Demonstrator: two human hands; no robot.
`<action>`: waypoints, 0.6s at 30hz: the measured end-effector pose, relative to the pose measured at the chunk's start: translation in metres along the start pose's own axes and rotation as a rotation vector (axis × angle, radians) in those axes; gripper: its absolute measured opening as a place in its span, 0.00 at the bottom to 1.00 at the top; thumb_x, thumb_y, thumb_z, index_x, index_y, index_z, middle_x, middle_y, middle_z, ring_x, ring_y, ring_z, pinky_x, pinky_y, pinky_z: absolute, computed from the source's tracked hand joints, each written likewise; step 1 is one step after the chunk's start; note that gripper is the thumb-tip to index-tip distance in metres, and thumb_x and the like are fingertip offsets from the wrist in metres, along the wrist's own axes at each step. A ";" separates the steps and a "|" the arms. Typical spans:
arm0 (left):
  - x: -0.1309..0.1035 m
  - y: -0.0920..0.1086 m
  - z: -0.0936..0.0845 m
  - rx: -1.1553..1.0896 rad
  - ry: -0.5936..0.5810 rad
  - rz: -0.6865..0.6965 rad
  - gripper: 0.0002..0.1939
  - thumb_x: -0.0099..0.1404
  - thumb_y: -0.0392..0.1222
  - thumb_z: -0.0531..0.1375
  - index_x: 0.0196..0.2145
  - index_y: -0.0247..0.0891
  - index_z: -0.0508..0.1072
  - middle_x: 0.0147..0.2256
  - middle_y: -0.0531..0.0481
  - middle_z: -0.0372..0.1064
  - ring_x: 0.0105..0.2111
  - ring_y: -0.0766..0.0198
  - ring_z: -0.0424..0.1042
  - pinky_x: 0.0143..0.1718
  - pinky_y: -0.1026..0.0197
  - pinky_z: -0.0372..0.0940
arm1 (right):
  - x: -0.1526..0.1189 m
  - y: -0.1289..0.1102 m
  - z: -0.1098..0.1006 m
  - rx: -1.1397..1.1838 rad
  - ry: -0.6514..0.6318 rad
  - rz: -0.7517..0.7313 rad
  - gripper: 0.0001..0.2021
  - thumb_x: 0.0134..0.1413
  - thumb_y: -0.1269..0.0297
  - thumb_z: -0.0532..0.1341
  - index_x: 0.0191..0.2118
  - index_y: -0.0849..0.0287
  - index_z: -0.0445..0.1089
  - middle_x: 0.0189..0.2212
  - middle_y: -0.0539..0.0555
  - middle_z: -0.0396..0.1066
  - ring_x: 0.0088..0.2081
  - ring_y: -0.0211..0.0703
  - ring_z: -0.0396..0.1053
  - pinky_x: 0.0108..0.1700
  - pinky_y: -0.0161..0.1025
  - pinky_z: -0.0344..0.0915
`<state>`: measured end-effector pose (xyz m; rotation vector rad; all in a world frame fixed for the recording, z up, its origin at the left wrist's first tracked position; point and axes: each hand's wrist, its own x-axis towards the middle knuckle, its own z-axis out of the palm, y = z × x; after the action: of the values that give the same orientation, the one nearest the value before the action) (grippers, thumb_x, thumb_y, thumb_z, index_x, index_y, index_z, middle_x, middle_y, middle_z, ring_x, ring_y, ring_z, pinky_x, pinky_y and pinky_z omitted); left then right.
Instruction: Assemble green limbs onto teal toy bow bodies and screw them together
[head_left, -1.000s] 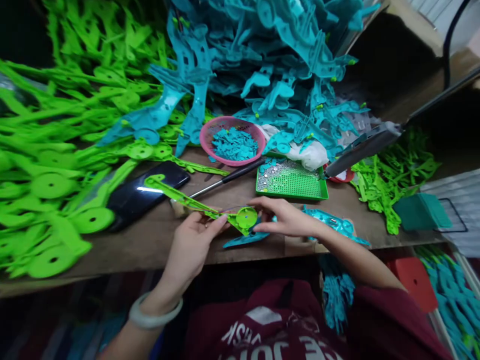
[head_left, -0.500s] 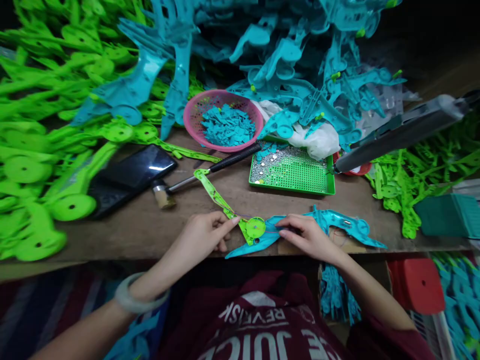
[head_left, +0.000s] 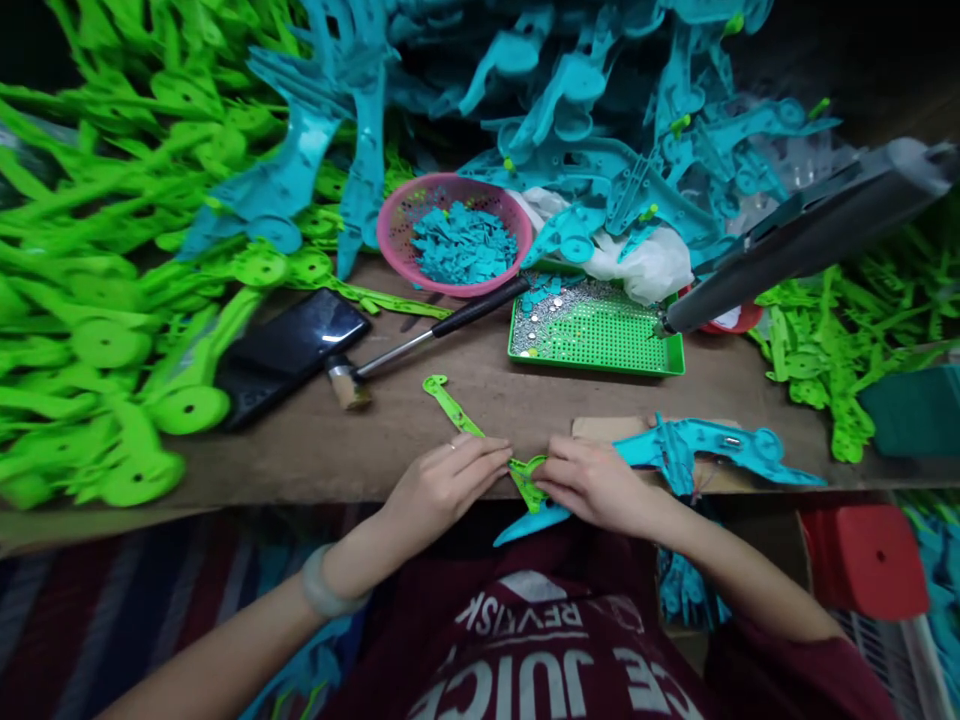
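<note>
A lime-green plastic arm-shaped piece [head_left: 453, 407] lies at the table's front edge, its wider end over a long blue plastic molded piece [head_left: 667, 447]. My left hand [head_left: 446, 485] is closed with its fingertips pressed together on the middle of the green piece. Curled around the green piece's wide end is my right hand [head_left: 596, 487], covering the round disc there and part of the blue piece. The blue piece's pointed tip sticks out past the table edge. Whether a thin wire lies between my fingertips is hidden.
A hammer [head_left: 405, 350] and a black phone [head_left: 296, 350] lie behind my left hand. Farther back are a pink basket [head_left: 390, 245] of blue bits and a green tray [head_left: 600, 368] with small metal parts. A grey electric screwdriver [head_left: 795, 250] hangs at right. Green and blue pieces are heaped around.
Both hands have come closer together over the green piece, and my right hand now covers its disc. The green and blue pieces have shifted slightly toward me. The view has moved a little.
</note>
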<state>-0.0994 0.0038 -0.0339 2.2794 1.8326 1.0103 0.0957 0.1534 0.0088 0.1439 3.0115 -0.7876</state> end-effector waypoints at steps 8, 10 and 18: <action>0.001 0.003 0.007 -0.083 0.025 -0.054 0.10 0.75 0.34 0.54 0.47 0.37 0.75 0.42 0.46 0.80 0.42 0.62 0.79 0.44 0.59 0.75 | -0.007 0.009 -0.003 0.262 0.036 -0.037 0.12 0.71 0.63 0.55 0.43 0.60 0.75 0.32 0.53 0.67 0.34 0.38 0.66 0.35 0.34 0.60; 0.000 0.001 0.007 -0.094 -0.013 -0.051 0.11 0.75 0.33 0.53 0.44 0.37 0.76 0.43 0.45 0.79 0.42 0.61 0.79 0.44 0.58 0.75 | -0.005 0.006 -0.003 0.171 -0.007 -0.048 0.13 0.70 0.63 0.54 0.42 0.60 0.75 0.34 0.54 0.67 0.33 0.40 0.65 0.34 0.36 0.58; 0.010 0.000 0.000 -0.114 -0.113 -0.048 0.11 0.74 0.38 0.55 0.37 0.36 0.75 0.41 0.45 0.77 0.39 0.61 0.77 0.42 0.58 0.72 | 0.000 0.005 0.004 0.311 0.132 0.272 0.06 0.62 0.73 0.59 0.34 0.59 0.70 0.27 0.48 0.65 0.31 0.37 0.63 0.35 0.34 0.56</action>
<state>-0.0979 0.0125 -0.0296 2.1694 1.7313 0.9323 0.0966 0.1559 0.0029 0.6185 2.8690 -1.2484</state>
